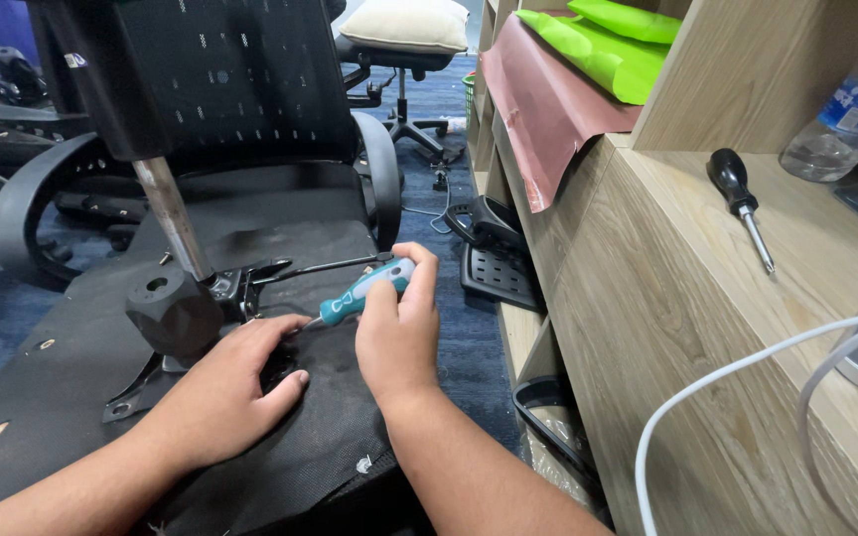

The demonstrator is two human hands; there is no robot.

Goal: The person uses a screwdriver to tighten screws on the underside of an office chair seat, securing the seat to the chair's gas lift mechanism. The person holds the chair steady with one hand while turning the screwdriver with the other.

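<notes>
So we've got a black mesh-backed office chair tipped over with the fabric-covered underside of its seat facing up at us, and the black metal seat mechanism with its silver gas cylinder sticking up out of the middle. To the right runs a long light-wood shelf unit, with a second black-handled screwdriver lying on top, a clear plastic water bottle lying further back, and a white cable draped across the front edge. A reddish-brown sheet hangs over the far end with some bright green bags on it. Our left hand is pressed flat and open on the seat underside, just beside the mechanism plate, not gripping anything. Our right hand is wrapped closed around the teal and white handled screwdriver, which is tilted with the tip pointing down-left toward the mechanism, right between the two hands. We can't tell what exactly the tip is touching.
</notes>
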